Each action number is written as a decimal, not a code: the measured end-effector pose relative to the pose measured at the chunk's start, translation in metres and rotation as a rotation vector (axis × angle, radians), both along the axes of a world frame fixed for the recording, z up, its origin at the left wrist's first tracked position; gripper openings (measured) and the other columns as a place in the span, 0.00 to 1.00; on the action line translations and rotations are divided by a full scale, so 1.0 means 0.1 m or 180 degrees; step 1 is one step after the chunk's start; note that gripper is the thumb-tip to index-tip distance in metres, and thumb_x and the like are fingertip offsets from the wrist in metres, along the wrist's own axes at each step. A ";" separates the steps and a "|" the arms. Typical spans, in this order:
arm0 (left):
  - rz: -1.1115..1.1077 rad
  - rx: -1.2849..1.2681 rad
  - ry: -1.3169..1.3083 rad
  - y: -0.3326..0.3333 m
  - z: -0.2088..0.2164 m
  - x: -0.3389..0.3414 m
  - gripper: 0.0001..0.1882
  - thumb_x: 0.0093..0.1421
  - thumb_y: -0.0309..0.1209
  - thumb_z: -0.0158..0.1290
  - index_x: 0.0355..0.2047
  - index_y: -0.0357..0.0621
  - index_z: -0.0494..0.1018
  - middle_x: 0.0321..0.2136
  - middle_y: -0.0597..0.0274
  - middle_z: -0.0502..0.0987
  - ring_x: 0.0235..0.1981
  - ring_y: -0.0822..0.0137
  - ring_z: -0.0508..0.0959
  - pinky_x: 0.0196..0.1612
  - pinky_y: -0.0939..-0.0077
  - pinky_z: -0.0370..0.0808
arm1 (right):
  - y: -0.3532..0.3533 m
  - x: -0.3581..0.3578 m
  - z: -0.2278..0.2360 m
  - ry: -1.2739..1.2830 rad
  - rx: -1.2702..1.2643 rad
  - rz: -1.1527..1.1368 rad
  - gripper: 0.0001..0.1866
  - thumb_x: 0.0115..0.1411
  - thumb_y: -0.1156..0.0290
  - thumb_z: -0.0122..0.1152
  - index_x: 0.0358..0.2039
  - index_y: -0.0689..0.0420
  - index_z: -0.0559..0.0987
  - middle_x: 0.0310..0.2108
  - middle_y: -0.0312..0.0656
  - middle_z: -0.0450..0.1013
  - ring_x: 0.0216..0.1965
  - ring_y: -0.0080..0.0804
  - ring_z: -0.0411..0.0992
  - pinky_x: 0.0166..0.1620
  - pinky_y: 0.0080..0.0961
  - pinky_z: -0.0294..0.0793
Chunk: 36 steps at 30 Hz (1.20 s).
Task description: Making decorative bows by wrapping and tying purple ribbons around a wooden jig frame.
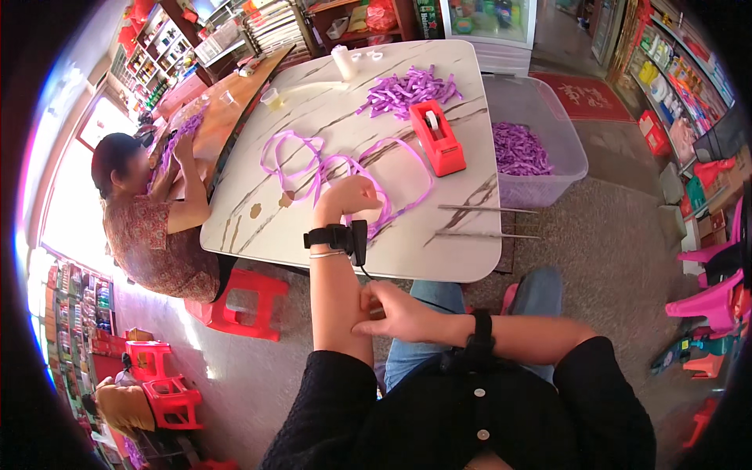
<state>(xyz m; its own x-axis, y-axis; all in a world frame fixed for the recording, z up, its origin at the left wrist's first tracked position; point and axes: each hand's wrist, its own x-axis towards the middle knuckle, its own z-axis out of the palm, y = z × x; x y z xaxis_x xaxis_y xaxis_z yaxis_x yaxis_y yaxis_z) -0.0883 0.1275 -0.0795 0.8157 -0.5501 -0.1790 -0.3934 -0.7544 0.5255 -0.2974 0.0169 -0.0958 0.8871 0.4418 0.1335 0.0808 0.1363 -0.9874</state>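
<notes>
Left hand (348, 196) curls closed near purple ribbon (318, 182). At its 5 o'clock, right hand (392, 310) touches left forearm (334, 301), thumb and fingers parted.

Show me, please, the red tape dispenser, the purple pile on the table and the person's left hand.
Red tape dispenser (445, 149), head view: its red body.
Purple pile (409, 91), head view: its middle.
Left hand (349, 196), head view: its middle.

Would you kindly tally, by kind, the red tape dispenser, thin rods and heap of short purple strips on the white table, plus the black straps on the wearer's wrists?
Red tape dispenser: 1
Thin rods: 2
Heap of short purple strips: 1
Black wrist straps: 2
Total: 6
</notes>
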 end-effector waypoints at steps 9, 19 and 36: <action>-0.0426 0.0365 0.0162 0.00 -0.18 0.01 0.17 0.36 0.42 0.61 0.19 0.41 0.73 0.17 0.59 0.73 0.20 0.67 0.72 0.24 0.72 0.67 | -0.04 -0.02 0.02 0.0100 -0.0131 0.0454 0.18 0.43 0.67 0.65 0.29 0.60 0.66 0.26 0.40 0.67 0.29 0.26 0.67 0.34 0.22 0.68; 0.0368 -0.1395 -0.0018 0.01 0.56 0.10 0.09 0.53 0.33 0.51 0.23 0.39 0.71 0.21 0.67 0.73 0.23 0.80 0.69 0.26 0.85 0.65 | -0.12 -0.11 0.33 -0.0269 -0.0332 0.0401 0.13 0.47 0.71 0.61 0.31 0.60 0.68 0.32 0.42 0.67 0.38 0.27 0.67 0.39 0.23 0.68; -0.0162 -0.3648 -0.0698 -0.82 2.40 0.06 0.06 0.58 0.30 0.45 0.29 0.41 0.69 0.26 0.61 0.75 0.26 0.76 0.74 0.27 0.88 0.68 | -0.38 -0.08 0.82 -0.1952 -0.0446 -0.0253 0.35 0.47 0.73 0.59 0.54 0.63 0.55 0.52 0.51 0.57 0.53 0.44 0.57 0.54 0.31 0.60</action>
